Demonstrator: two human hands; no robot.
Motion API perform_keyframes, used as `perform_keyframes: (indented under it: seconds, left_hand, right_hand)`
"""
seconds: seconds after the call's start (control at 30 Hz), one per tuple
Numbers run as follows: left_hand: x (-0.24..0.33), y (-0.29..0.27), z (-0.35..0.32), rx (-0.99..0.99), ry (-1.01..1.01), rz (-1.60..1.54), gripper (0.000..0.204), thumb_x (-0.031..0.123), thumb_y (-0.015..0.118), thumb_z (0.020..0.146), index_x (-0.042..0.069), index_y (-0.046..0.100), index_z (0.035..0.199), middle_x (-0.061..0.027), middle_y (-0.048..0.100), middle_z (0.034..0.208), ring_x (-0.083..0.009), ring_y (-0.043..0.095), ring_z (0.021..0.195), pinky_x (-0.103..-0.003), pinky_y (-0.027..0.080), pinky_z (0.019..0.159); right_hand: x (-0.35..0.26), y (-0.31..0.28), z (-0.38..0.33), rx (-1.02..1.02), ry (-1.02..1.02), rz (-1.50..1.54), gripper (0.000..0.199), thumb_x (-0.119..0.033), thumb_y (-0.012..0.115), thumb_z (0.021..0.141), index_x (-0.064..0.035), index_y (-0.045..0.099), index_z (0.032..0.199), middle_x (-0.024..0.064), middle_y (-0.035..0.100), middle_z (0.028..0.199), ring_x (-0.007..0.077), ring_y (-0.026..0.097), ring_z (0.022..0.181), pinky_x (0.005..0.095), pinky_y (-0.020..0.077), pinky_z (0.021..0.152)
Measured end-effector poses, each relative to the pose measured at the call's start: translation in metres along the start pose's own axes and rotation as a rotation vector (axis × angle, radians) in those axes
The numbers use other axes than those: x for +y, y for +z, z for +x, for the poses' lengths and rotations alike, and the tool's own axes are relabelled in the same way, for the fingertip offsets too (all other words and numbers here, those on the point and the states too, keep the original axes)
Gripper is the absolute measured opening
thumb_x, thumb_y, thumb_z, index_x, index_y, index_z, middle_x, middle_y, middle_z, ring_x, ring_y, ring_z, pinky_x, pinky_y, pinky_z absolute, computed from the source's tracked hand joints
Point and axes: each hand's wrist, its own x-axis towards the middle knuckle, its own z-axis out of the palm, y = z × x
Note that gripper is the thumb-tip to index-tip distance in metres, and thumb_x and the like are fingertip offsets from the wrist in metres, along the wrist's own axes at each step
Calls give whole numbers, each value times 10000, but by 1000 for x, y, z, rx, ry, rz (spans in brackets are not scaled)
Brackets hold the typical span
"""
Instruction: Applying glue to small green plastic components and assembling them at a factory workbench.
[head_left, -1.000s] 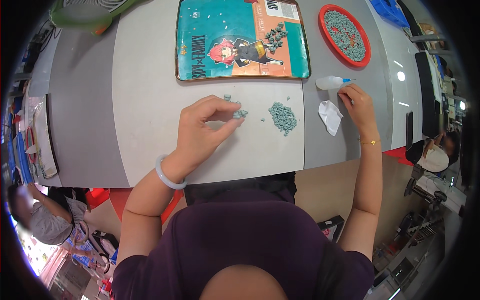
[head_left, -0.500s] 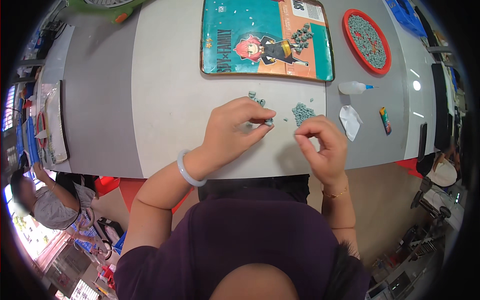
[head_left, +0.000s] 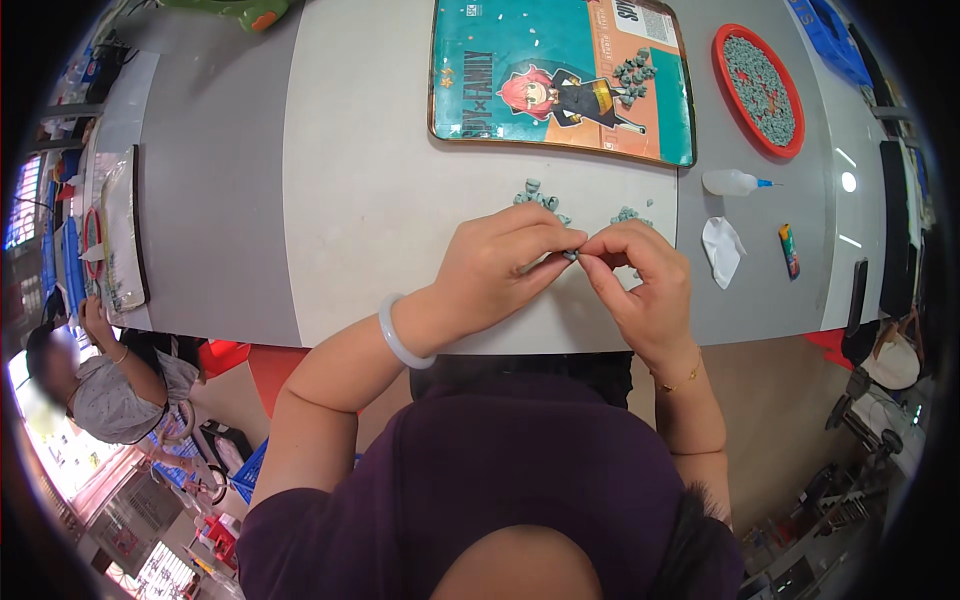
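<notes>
My left hand (head_left: 495,262) is closed in a pinch on a small grey-green piece (head_left: 570,255), mostly covered by the fingertips. Thumb and forefinger of my right hand (head_left: 648,285) are pinched against that same piece, so both hands meet over the near part of the table. Whether my right fingers carry a separate tiny piece is too small to see. Just beyond my left hand lies a cluster of larger grey-green pieces (head_left: 535,193). A heap of small grey-green chips (head_left: 628,215) is partly hidden behind my right hand.
Farther back lies a tray with a cartoon picture (head_left: 520,125), several grey-green clusters (head_left: 634,75) on it. To the right are a red dish (head_left: 786,152) of chips, a needle-tipped squeeze bottle (head_left: 730,182), a white tissue (head_left: 722,252) and a small colourful packet (head_left: 789,250). Another person (head_left: 125,395) is at far left.
My right hand has moved left from beside the chip heap to meet my left fingertips at the small piece. The whole view has shifted slightly.
</notes>
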Motion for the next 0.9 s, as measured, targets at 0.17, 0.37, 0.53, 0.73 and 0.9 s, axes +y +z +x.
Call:
perform_keyframes:
  seconds: [0.17,0.37,0.53,0.73,0.9]
  left_hand:
    - [-3,0,0,-9,49,19,259,2,675,653,80,634,897,-35,577,755,-197,578,626,-286,461,513]
    - [0,-4,0,-46,25,46,273,-29,706,617,61,615,859,-62,612,733,-207,603,634,-270,465,527]
    - [0,-5,-2,-59,50,97,247,-26,708,613,62,601,818,-63,611,734,-209,601,623,-271,463,519]
    - [1,-3,-2,-10,157,88,241,-47,703,609,56,600,801,-62,606,706,-200,603,603,-263,464,503]
    - [7,-3,-3,122,133,32,207,-36,682,629,53,575,782,-52,584,674,-200,581,569,-270,444,468]
  right_hand:
    - [0,0,1,-27,40,18,87,62,620,721,22,591,793,65,581,740,131,581,653,225,482,597]
    - [-3,-3,4,-78,48,22,73,68,618,718,23,602,773,63,583,732,131,586,650,224,491,613]
    - [-4,-2,5,-98,223,135,106,42,623,738,21,591,837,51,584,730,104,581,648,213,489,598]
    - [5,-2,2,-163,515,605,160,6,631,767,26,584,918,37,580,765,91,561,653,205,473,586]
    - [7,17,-14,59,76,291,166,14,645,755,25,625,919,56,579,798,120,540,682,221,446,587]
